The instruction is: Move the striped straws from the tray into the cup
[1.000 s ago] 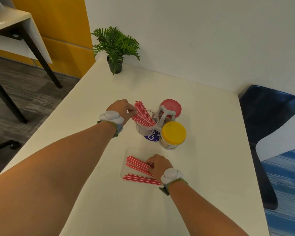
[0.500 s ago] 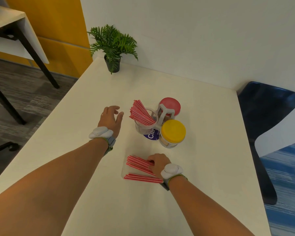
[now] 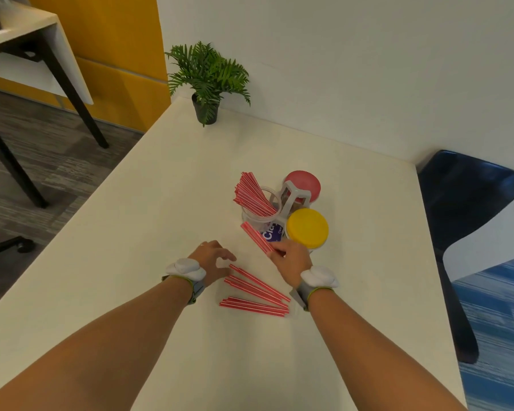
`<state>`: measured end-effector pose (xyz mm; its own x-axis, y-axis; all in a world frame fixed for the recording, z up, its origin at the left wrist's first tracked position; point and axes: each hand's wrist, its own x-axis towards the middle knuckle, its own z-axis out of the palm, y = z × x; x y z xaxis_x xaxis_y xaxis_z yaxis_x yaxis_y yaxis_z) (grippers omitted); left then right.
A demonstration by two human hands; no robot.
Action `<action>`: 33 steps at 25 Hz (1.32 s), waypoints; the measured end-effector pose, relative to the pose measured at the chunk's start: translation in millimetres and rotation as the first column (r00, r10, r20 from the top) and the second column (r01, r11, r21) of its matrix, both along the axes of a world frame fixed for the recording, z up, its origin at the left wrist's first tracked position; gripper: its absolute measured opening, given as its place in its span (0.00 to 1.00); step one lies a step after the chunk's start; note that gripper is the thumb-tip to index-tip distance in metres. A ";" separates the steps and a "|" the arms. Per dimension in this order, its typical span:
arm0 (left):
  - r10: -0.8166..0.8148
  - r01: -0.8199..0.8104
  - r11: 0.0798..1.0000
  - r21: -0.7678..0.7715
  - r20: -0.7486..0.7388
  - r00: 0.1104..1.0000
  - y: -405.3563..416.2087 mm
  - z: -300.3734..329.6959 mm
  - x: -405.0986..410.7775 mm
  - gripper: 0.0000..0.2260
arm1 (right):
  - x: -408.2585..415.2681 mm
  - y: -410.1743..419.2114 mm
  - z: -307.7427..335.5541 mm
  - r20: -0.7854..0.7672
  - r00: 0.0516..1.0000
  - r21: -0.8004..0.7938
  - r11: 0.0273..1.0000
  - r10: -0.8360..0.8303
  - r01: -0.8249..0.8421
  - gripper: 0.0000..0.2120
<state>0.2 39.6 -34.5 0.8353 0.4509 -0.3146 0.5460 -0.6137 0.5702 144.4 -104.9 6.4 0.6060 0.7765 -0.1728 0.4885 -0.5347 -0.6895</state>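
Red-and-white striped straws (image 3: 257,293) lie in a clear shallow tray (image 3: 220,292) on the white table; the tray's outline is barely visible. A clear cup (image 3: 254,216) beyond it holds a fanned bundle of straws (image 3: 251,192) leaning left. My right hand (image 3: 290,258) is shut on a small bunch of straws (image 3: 257,237), lifted off the tray and pointing up-left toward the cup's base. My left hand (image 3: 212,261) hovers at the tray's left end, fingers apart and curled, holding nothing.
A jar with a yellow lid (image 3: 307,228) and one with a red lid (image 3: 303,185) stand in a white carrier (image 3: 293,192) right of the cup. A potted fern (image 3: 207,81) sits at the table's far corner. A blue chair (image 3: 469,203) stands to the right.
My right hand has lifted a bunch of straws off the tray toward the cup. My left hand has let go of the cup and drawn back to the tray's left end.
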 end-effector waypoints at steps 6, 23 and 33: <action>-0.182 0.193 0.978 0.081 -0.133 0.974 -12.5 -5.9 7.1 0.28 | 22.3 43.7 43.1 0.021 0.996 0.215 0.973 -0.091 0.084 0.11; -0.288 0.308 0.939 0.152 -0.144 0.947 -14.1 -8.9 16.2 0.12 | 44.9 101.4 18.1 0.047 0.997 0.106 0.993 -0.062 0.057 0.12; -0.321 0.361 0.910 0.205 -0.203 0.925 -11.3 -3.0 18.6 0.15 | 44.2 99.5 13.0 -0.008 0.996 0.147 0.985 -0.094 0.094 0.14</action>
<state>18.8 28.3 -37.4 0.8979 0.2248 -0.3783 0.3515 -0.8837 0.3091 188.6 -5.3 19.4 0.6776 0.7328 -0.0615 0.4398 -0.4708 -0.7648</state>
